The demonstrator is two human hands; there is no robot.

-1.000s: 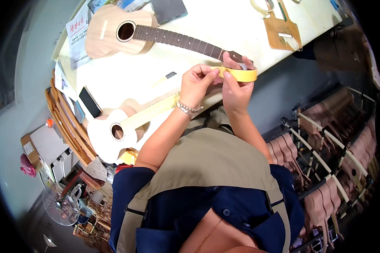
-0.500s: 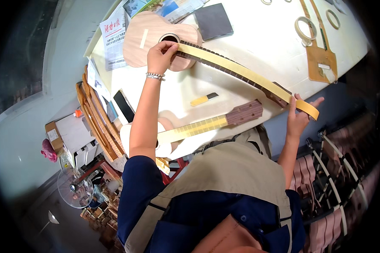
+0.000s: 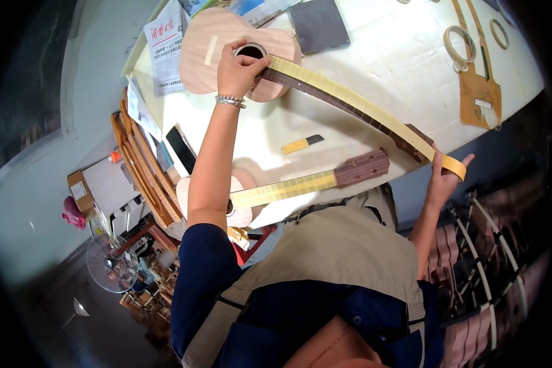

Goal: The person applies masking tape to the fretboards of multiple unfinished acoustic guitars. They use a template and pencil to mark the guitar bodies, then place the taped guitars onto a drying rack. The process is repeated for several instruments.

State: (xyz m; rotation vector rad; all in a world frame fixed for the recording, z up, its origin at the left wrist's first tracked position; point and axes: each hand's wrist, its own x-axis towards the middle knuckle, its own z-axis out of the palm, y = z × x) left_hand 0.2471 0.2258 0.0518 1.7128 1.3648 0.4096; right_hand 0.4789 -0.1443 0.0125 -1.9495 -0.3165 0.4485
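An unfinished pale wood ukulele (image 3: 196, 70) lies across the far part of the table, its dark neck slanting toward the right. Over the fretboard (image 3: 325, 98) stretches a strip of yellow masking tape (image 3: 343, 93). My left hand (image 3: 240, 72) pinches the strip's end beside the sound hole. Out past the headstock (image 3: 414, 144), my right hand (image 3: 441, 184) is closed on the tape roll (image 3: 455, 168), with a finger pointing outward. The frets show along the strip's near side. Closer to me is a second ukulele (image 3: 242, 211), its fretboard covered with tape.
A small yellow-and-black blade tool (image 3: 302, 144) lies between the instruments. Newspaper (image 3: 165, 55), a dark square sheet (image 3: 319, 26) and a phone (image 3: 180, 149) are on the table. Tape rolls (image 3: 459, 44) sit at the far right; wooden necks (image 3: 138, 162) lean at the left.
The taut strip has shifted toward the fretboard's far edge, uncovering more frets on the near side. My right hand has drawn in around the roll. The whole view has shifted slightly.
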